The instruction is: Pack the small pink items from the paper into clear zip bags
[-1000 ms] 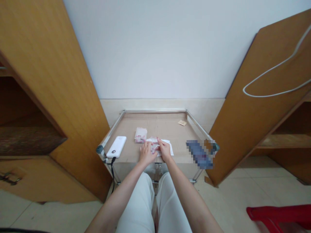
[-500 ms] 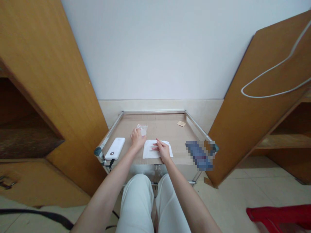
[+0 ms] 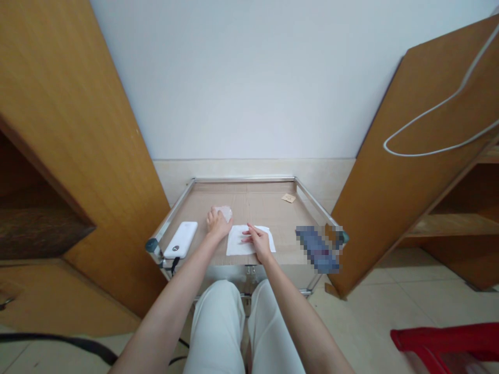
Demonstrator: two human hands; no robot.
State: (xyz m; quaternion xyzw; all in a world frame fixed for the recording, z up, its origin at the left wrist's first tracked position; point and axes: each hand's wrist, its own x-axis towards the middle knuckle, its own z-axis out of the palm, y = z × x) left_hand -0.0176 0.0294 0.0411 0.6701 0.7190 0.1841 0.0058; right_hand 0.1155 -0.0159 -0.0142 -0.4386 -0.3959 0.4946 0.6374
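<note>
My left hand point(image 3: 219, 224) is closed on the near edge of a small clear plastic bag point(image 3: 225, 211) at the table's middle left. Its fingers partly cover the bag, and what is inside is too small to tell. My right hand point(image 3: 259, 242) rests over a white sheet point(image 3: 236, 245), which looks like a tissue or thin cloth lying flat near the front edge. The fingers of that hand are stretched out and apart, with nothing held in them.
The table point(image 3: 249, 200) has a metal rim. A white power bank point(image 3: 181, 240) with a black strap lies at left. A small beige card point(image 3: 288, 198) is at the back right, and a blurred-out blue item point(image 3: 317, 249) at right. Wooden cabinets point(image 3: 128, 171) flank both sides.
My left hand has shifted slightly left, and the plastic bag now lies lower and flatter under its fingers. The right hand stays over the white sheet. The view has turned a little.
</note>
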